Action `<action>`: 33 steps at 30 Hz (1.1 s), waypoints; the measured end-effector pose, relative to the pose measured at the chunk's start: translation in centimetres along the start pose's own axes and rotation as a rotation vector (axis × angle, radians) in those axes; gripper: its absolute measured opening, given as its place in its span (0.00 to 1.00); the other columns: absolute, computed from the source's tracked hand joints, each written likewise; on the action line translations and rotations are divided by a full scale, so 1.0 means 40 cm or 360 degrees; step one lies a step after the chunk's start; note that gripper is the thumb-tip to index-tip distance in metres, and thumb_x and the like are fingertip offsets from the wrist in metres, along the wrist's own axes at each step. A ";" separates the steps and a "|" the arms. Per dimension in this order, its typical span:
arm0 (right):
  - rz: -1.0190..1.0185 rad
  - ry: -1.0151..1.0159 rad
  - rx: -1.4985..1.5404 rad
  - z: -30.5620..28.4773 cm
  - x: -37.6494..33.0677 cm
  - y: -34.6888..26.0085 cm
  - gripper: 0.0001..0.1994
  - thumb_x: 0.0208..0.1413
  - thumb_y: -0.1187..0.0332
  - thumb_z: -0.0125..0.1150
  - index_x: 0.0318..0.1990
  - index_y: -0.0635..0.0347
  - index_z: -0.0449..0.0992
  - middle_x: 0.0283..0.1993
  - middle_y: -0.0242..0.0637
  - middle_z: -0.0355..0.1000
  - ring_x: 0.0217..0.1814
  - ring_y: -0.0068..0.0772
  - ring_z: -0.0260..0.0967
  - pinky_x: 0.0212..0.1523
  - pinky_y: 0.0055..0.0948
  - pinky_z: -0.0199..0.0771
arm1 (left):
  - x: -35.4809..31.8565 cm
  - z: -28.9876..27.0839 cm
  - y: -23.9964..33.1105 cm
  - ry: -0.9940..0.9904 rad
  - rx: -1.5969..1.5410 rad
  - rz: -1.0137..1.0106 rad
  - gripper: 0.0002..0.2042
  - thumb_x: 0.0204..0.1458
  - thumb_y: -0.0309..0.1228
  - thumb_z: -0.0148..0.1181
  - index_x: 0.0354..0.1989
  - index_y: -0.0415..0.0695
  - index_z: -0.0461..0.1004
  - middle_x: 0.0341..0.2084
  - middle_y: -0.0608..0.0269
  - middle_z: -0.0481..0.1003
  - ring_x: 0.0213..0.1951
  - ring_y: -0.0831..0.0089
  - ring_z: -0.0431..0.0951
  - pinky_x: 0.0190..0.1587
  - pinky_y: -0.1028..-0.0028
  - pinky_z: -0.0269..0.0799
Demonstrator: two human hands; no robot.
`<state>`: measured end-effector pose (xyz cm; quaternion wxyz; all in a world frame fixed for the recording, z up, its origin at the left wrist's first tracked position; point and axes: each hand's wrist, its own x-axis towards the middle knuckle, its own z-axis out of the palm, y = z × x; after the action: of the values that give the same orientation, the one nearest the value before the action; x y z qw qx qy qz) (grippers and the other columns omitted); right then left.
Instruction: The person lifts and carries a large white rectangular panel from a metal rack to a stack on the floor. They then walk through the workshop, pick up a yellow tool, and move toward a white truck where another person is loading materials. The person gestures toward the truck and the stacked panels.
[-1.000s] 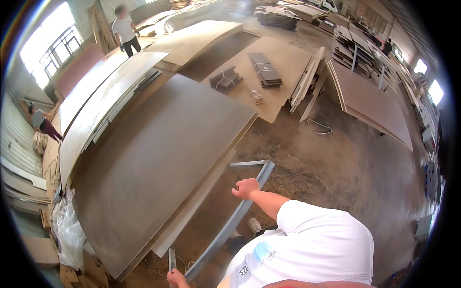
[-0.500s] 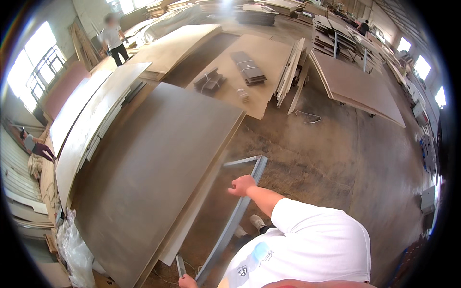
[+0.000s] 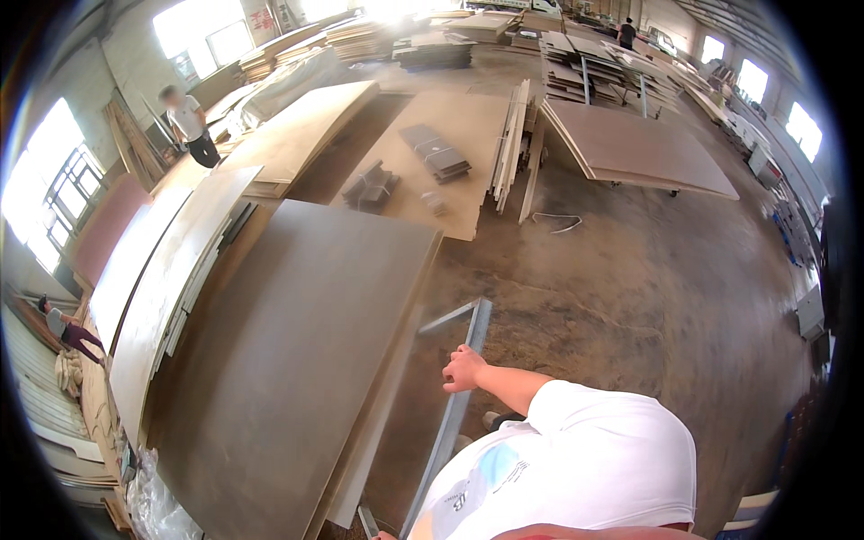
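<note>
My right hand [image 3: 463, 368] is closed over the long bar of a grey metal frame [image 3: 481, 326], near its far end. The frame stands low beside a large stack of flat boards, and a shorter bar runs from its far corner toward the stack. Only a sliver of my left hand [image 3: 385, 535] shows at the bottom edge, by the frame's near end; its fingers are out of sight. The top board [image 3: 270, 360] is wide, smooth and grey-brown, with paler sheets showing beneath its right edge.
Beyond the stack, a tan board [image 3: 450, 117] carries tied bundles of dark strips [image 3: 435, 151]. Another board stack [image 3: 643, 148] stands at right. Clear plastic wrap [image 3: 157, 504] lies at lower left. Two people [image 3: 189, 126] [image 3: 67, 328] stand at left, another person [image 3: 626, 34] far back.
The view has shifted, so the board stack and frame sit differently in it. My left hand has mostly slipped out at the bottom edge. My right hand stays on the bar.
</note>
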<state>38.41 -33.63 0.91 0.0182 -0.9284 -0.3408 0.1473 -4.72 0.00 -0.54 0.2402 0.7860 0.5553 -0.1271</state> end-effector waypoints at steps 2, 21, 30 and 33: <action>-0.0013 0.0042 0.0053 0.016 -0.014 0.009 0.19 0.50 0.42 0.55 0.34 0.42 0.83 0.37 0.27 0.80 0.51 0.30 0.72 0.62 0.42 0.55 | 0.006 0.006 0.002 -0.0026 0.0022 0.0029 0.23 0.55 0.46 0.55 0.45 0.36 0.78 0.42 0.41 0.79 0.46 0.44 0.77 0.48 0.55 0.72; -0.0004 -0.0369 0.0268 -0.053 0.011 0.018 0.23 0.51 0.38 0.52 0.42 0.39 0.84 0.42 0.27 0.81 0.54 0.32 0.71 0.64 0.38 0.50 | -0.005 -0.010 -0.011 -0.0026 0.0040 0.0109 0.20 0.54 0.44 0.55 0.41 0.36 0.78 0.38 0.43 0.79 0.42 0.47 0.78 0.44 0.56 0.72; -0.0053 -0.0407 0.0257 -0.060 0.010 0.029 0.25 0.52 0.37 0.50 0.44 0.39 0.84 0.42 0.29 0.81 0.52 0.32 0.73 0.63 0.38 0.51 | -0.019 0.010 0.029 -0.0053 0.0044 0.0169 0.19 0.53 0.43 0.55 0.39 0.36 0.78 0.36 0.44 0.79 0.40 0.48 0.79 0.43 0.56 0.73; -0.0042 -0.0401 0.0263 -0.054 0.013 0.029 0.25 0.52 0.36 0.50 0.44 0.39 0.84 0.42 0.30 0.81 0.51 0.33 0.74 0.63 0.38 0.52 | -0.019 0.020 0.043 -0.0072 0.0043 0.0194 0.19 0.53 0.43 0.55 0.38 0.36 0.78 0.35 0.44 0.79 0.40 0.48 0.79 0.42 0.56 0.73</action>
<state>40.13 -34.02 2.69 0.0535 -0.8934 -0.3391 0.2899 -3.34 -1.49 -0.44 0.2494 0.8185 0.4990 -0.1373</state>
